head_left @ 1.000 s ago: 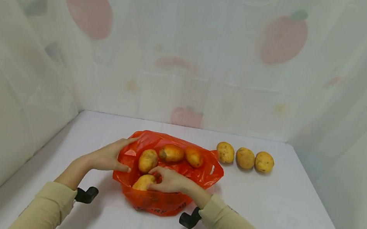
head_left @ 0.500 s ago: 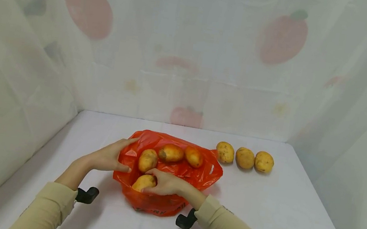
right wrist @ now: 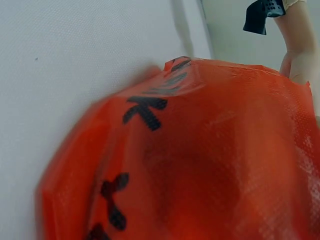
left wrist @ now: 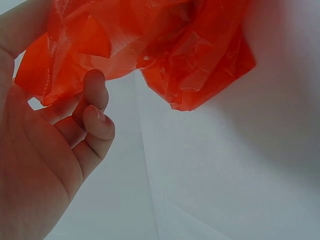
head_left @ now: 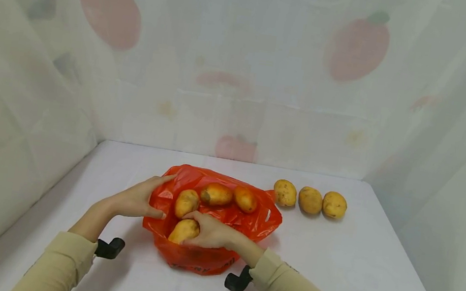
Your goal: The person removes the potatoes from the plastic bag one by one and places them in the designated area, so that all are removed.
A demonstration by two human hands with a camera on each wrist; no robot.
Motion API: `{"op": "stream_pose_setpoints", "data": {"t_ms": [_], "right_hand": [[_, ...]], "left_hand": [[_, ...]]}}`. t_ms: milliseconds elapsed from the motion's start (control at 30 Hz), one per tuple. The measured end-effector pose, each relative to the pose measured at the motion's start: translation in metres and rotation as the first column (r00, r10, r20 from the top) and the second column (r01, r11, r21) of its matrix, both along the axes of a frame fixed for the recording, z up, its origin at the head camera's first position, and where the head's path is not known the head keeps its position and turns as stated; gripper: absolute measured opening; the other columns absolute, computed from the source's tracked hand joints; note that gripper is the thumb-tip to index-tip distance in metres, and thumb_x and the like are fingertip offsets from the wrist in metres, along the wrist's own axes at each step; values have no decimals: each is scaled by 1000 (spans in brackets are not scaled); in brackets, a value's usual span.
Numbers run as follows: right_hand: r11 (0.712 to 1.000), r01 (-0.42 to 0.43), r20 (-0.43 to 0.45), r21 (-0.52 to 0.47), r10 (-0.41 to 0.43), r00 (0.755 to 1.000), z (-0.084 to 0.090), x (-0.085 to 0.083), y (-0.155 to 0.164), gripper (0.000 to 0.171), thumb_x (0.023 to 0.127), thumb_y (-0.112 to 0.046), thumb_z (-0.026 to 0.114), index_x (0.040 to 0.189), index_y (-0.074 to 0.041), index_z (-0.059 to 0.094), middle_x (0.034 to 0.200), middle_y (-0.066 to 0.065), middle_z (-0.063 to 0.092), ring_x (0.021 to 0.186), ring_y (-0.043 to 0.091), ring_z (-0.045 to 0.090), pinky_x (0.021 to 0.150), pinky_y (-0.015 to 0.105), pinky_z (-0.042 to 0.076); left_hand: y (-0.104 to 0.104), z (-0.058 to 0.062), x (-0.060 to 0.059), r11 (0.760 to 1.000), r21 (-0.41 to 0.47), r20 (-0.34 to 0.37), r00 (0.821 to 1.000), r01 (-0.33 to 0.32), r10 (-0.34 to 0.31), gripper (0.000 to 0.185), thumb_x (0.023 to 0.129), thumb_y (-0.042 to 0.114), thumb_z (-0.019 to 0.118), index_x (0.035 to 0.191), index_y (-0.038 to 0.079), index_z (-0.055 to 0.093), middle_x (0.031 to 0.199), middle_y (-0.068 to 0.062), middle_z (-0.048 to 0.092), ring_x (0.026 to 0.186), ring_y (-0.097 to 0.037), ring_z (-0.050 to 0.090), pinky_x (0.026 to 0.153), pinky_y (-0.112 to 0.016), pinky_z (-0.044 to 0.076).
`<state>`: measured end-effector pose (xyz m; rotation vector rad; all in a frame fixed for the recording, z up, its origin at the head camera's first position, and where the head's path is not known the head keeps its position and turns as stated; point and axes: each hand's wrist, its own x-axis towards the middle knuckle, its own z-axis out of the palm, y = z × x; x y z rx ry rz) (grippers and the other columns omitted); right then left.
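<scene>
At frame centre, the right hand (head_left: 209, 230) has its grip curled around a potato (head_left: 183, 230) inside the orange bag (head_left: 217, 257). The left hand (head_left: 136, 199) pinches the bag's left rim, on the white tabletop (head_left: 352, 281).

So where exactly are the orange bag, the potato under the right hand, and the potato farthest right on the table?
orange bag (head_left: 203, 259), head view, its front wall near the print.
potato under the right hand (head_left: 182, 231), head view, its bare left half.
potato farthest right (head_left: 334, 204), head view, its middle.

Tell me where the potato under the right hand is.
In the head view, the potato lies at the near edge of the orange bag, under the right hand.
</scene>
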<state>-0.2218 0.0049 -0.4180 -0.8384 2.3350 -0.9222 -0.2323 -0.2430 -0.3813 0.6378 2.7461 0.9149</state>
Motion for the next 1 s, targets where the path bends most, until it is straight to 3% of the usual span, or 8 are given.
{"op": "stream_pose_setpoints", "data": {"t_ms": [467, 1000], "right_hand": [[996, -34, -52, -85, 30, 998, 7, -2, 14, 64, 80, -39, 69, 135, -23, 41, 126, -10, 48, 111, 6, 47, 94, 30, 43], [993, 15, -112, -119, -29, 993, 16, -5, 36, 65, 80, -37, 69, 137, -26, 38, 131, -8, 45, 114, 10, 46, 97, 35, 42]], "left_hand": [[1, 3, 2, 1000, 0, 6, 1000, -1, 1, 93, 73, 29, 77, 146, 13, 22, 137, -15, 37, 119, -32, 41, 92, -49, 45], [0, 3, 1, 1000, -5, -11, 1000, -4, 4, 91, 73, 27, 76, 146, 13, 25, 136, -15, 38, 120, -32, 40, 95, -52, 41]]}}
